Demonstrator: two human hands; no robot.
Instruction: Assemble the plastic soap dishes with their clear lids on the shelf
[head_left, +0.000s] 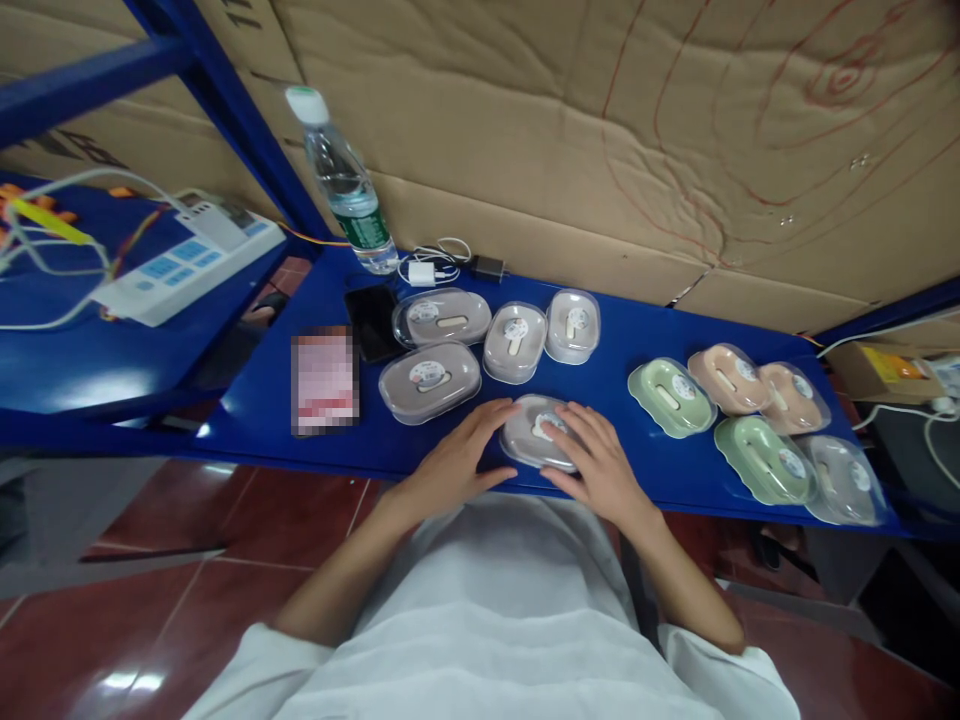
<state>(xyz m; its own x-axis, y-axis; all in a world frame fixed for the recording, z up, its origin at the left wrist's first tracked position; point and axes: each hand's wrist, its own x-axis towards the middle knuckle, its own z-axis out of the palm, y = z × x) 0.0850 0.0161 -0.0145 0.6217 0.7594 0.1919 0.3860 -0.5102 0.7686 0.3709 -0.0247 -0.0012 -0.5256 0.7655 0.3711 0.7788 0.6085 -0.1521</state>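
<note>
Framing the grey box (525, 440) from both ends, we have it near the front edge of the bench (611, 385), right before our body. Our left grip (461, 458) stands wide, thumb spread from the fingers, fingertips at the box's left end; whether they touch it, we cannot tell. Our right grip (600, 462) is wide too, its fingers lying over the right end of the clear lid and partly covering the label. How firmly they press does not show. To handle it well, we judge that light, even pressure from both sides suits it, since the clear lid looks thin, and that the base is best level and clear of the bench's edge. Other grey boxes (430, 380) stand nearby, while green boxes (671, 397) lie farther right.
</note>
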